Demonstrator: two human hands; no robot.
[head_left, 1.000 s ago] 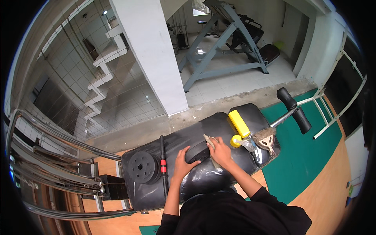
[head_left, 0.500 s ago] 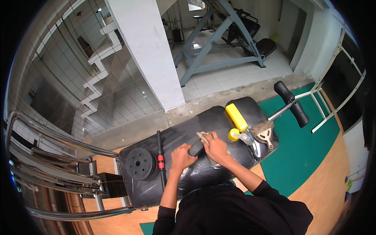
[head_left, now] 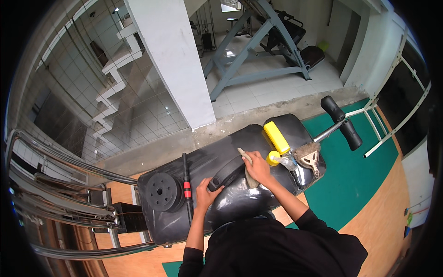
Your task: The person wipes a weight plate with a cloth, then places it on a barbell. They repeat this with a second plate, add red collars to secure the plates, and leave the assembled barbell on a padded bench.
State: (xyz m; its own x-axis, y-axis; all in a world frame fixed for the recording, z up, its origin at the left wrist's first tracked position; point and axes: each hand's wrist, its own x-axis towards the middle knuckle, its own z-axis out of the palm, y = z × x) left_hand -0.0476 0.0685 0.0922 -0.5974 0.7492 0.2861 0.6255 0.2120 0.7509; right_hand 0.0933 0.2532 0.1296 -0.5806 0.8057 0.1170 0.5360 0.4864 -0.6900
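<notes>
A black weight plate (head_left: 227,172), seen nearly edge-on, is tilted over the middle of a black padded bench (head_left: 198,159). My left hand (head_left: 206,194) is closed on its near-left end, thumb along the edge. My right hand (head_left: 258,168) grips a beige cloth (head_left: 251,180) at the plate's far-right end; some of its fingers are hidden behind the cloth. Left of my left hand lies a black dumbbell bar (head_left: 186,177) with a red middle. Beyond it, a round black weight plate (head_left: 160,191) with several holes lies flat.
Right of my hands on the bench are a yellow bottle (head_left: 276,137), a yellow-topped clear bottle (head_left: 274,158) and a brush (head_left: 309,157). A padded roller (head_left: 341,122) extends at the bench's right end. Curved metal rails (head_left: 69,154) stand left; a white pillar (head_left: 173,64) rises behind.
The weight plate has turned, showing more of its curved edge. My left hand has moved down and left along it; my right hand and the cloth have shifted slightly right.
</notes>
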